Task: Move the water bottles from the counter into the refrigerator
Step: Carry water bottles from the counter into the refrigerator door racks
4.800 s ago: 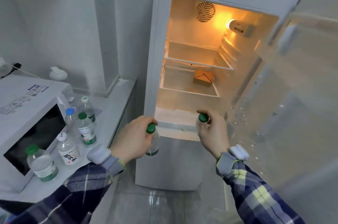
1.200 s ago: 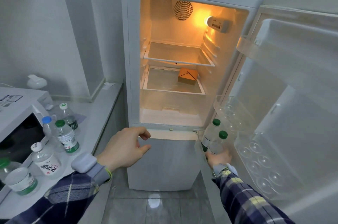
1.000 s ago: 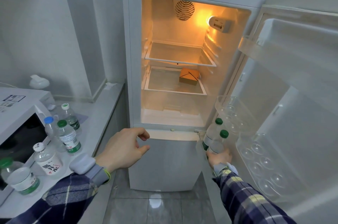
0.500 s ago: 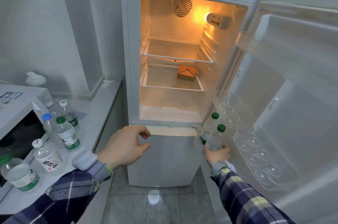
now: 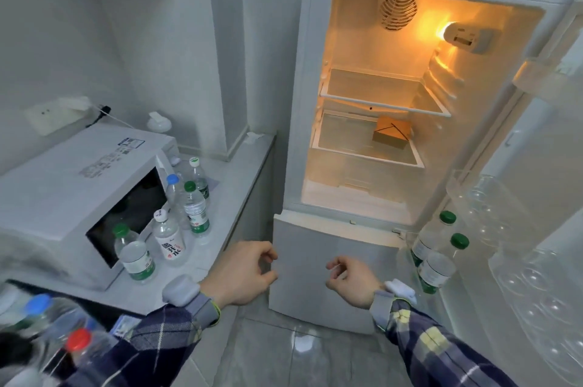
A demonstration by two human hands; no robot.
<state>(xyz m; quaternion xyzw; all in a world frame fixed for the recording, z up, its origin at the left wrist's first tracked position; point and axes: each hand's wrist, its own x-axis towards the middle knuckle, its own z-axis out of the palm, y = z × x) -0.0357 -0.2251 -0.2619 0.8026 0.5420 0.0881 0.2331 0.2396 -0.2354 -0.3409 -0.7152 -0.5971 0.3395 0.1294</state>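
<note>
Both hands hang empty with fingers loosely curled: the left hand [image 5: 243,273] and right hand [image 5: 351,279] in front of the refrigerator [image 5: 328,260]. Five bottles [image 5: 195,210] stand upright on the tabletop [image 5: 233,184] to the left, nearer the left hand; two bottles [image 5: 437,263] apparently sit in the door rack.

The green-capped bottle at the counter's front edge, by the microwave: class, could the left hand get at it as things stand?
Probably yes. The left hand holds nothing, fingers loosely curled, and hangs just right of the counter. The green-capped bottle stands at the front edge, with nothing between it and the hand.
</note>
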